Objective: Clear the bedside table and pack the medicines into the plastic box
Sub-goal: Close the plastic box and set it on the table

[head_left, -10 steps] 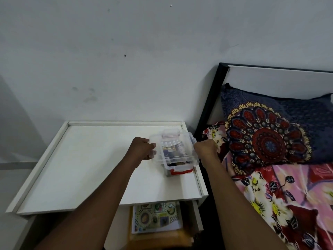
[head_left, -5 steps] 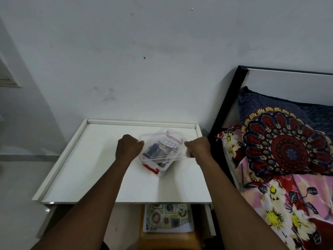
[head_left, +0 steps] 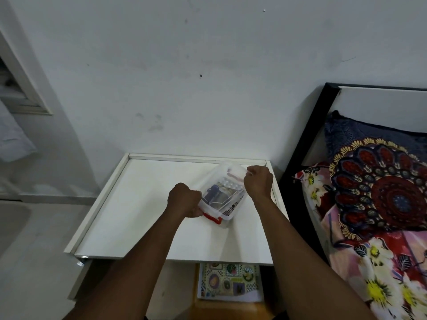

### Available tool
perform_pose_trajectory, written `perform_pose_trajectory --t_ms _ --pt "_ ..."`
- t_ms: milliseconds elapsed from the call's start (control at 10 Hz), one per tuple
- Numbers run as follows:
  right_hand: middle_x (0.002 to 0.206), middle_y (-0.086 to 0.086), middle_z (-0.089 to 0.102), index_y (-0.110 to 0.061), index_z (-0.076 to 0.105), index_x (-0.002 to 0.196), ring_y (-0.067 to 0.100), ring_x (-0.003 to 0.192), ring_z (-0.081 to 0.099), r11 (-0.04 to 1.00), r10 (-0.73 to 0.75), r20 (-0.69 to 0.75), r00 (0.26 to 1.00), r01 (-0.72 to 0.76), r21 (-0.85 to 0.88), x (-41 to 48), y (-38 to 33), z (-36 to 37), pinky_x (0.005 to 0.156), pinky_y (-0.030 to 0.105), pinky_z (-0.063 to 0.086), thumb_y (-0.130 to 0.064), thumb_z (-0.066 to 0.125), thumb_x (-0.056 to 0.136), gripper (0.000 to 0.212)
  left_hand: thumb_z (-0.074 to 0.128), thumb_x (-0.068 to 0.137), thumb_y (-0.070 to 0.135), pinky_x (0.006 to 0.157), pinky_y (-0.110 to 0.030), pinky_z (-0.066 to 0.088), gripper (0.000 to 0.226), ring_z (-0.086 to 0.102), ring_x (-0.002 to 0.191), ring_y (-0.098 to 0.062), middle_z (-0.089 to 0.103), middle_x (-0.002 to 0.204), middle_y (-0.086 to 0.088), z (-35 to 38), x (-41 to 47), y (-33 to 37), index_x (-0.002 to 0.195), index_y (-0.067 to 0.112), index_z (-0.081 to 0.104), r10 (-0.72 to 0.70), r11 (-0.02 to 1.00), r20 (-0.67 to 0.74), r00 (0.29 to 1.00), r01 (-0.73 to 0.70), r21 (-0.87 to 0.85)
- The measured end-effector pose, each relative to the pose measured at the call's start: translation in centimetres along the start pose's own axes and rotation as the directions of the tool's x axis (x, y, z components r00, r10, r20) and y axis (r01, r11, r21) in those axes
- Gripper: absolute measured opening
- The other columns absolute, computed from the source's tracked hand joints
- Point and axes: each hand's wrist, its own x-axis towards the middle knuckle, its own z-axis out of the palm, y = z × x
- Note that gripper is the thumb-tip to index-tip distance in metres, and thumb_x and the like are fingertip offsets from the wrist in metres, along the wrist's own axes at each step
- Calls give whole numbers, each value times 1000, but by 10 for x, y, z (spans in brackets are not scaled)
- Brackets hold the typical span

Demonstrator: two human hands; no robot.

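A clear plastic box (head_left: 222,194) with a lid and red latches sits turned at an angle on the white bedside table (head_left: 143,204), towards its back right. Through its walls I see medicines: a dark bottle and a blister strip. My left hand (head_left: 186,199) is closed on the box's near left end by a red latch. My right hand (head_left: 258,184) is closed on the far right end of the box.
The table has a raised rim and stands against a grey wall. An open drawer (head_left: 228,286) below the front edge holds a patterned booklet. A bed with a black headboard (head_left: 307,144), a patterned pillow and a floral sheet stands close on the right.
The box has been turned from squarely sideways to diagonal and shifted a little towards the table's middle, both hands staying on its ends. My view has pulled back and shifted left.
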Motion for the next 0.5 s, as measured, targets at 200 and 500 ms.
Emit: perform_pose_trajectory --t_ms 200,500 --pt "91 17 72 3 70 88 43 90 65 989 48 -24 999 -51 -136 -17 -4 -11 71 37 56 -1 64 74 16 73 78 18 56 -21 44 22 66 74 -28 60 73 -4 -3 17 4 79 5 56 120 987 -107 987 -107 123" --pt "64 2 48 -11 41 67 17 49 46 978 154 26 988 -149 -145 -15 3 -8 43 18 26 -13 69 73 28 74 81 18 30 -9 32 32 42 46 -1 45 55 9 -9 22 2 58 21 53 206 978 -226 952 -195 72"
